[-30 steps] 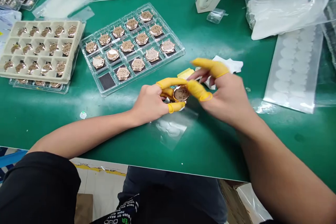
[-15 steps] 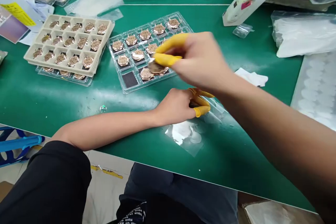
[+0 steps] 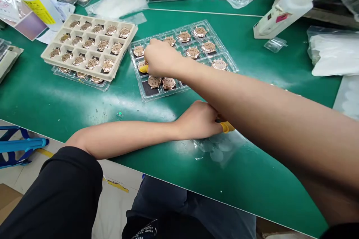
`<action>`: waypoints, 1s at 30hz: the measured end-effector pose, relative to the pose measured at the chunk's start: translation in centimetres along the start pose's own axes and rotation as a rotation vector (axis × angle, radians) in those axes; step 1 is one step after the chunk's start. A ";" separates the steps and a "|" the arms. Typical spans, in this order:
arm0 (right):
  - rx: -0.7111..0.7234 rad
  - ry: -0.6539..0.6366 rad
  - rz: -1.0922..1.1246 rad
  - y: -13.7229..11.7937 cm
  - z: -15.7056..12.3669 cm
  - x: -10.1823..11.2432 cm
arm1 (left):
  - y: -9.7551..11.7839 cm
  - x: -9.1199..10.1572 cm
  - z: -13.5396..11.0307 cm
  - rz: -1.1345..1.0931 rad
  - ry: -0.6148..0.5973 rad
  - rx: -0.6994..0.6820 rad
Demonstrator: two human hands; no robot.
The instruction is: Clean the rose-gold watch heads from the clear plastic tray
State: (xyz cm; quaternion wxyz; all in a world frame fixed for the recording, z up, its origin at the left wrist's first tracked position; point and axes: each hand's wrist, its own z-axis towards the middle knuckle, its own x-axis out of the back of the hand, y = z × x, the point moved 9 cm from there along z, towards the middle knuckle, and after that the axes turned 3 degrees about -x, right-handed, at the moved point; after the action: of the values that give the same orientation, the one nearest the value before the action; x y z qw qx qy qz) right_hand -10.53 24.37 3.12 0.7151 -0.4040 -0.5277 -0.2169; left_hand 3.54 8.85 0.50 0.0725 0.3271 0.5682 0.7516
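Grip of the right hand (image 3: 159, 58) narrow, fingers curled down over the clear plastic blister tray (image 3: 144, 95), one yellow finger cot (image 3: 143, 68) showing, any held piece hidden; left hand (image 3: 198, 121) curled on the green mat (image 3: 252, 179) beside clear film discs (image 3: 215, 154), hold unclear. Rose-gold watch cases (image 3: 168, 83) sit in the tray's cells; judged stiff, light, slippery and easily marked, best taken by the rim.

Rose-gold watch cases (image 3: 154, 81) lie flat, one to a square pocket, in a clear plastic blister tray (image 3: 165, 92), their small lugs showing (those beneath the right hand (image 3: 161, 58) are hidden). A yellow finger cot (image 3: 143, 68) on that hand touches the case at the tray's left side; a dark pad (image 3: 146, 88) shows in the lower-left pocket.
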 end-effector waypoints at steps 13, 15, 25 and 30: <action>-0.019 0.083 0.234 2.8 -6.9 6.5 | 0.0 -0.4 -0.3 -0.157 -0.041 0.074; 0.008 0.064 0.220 2.5 -8.0 5.8 | -0.2 -0.2 -0.3 -0.107 -0.026 0.096; -0.346 0.216 0.623 6.8 -15.6 10.8 | -0.5 -0.1 -0.4 -0.292 0.021 0.124; -0.685 0.069 0.992 10.9 -25.8 8.6 | -1.0 0.5 -0.5 -0.282 0.092 0.166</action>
State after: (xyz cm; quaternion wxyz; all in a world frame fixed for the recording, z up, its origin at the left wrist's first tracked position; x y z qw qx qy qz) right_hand 15.46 10.92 4.31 0.5768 -0.8020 -0.1526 -0.0281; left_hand 2.64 9.06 -0.26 0.1239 0.2142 0.6714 0.6986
